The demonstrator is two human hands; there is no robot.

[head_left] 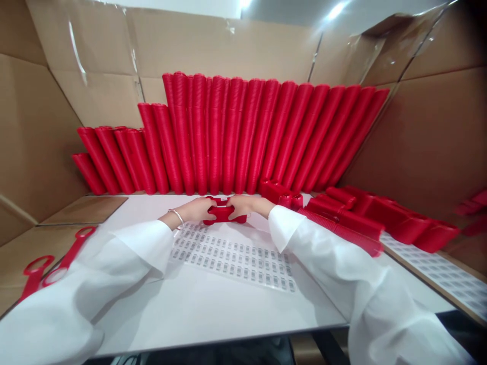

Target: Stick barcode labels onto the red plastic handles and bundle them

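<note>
Nearest the camera, two white sleeves (125, 263) run forward over the white table (213, 314), and between them lies a clear sheet of small printed labels (232, 258), flat on the tabletop just short of the hands. Off to the left, on the cardboard beside the table, lie a few loose red handles (57, 263) with ring-shaped ends.

Past the label sheet, the left hand (198, 209) and the right hand (243, 205) meet on a small red plastic piece (221, 213), held low over the table near its far edge. Each hand has its fingers closed around one end of the piece, the left wearing a thin bracelet (177, 215) at the wrist. Whether the thumbs press on top or sit at the side is too small to tell.

To handle this well, I would judge that the grip should stay even on both ends (a lopsided squeeze could twist thin plastic), and the piece should be kept close above the tabletop so it stays steady. The label sheet is close enough that the wrists should keep clear of it.

Right of the hands, more red pieces (353, 213) lie heaped. At the back, tall stacks of red parts (243, 132) lean against the cardboard wall (213, 45).
</note>
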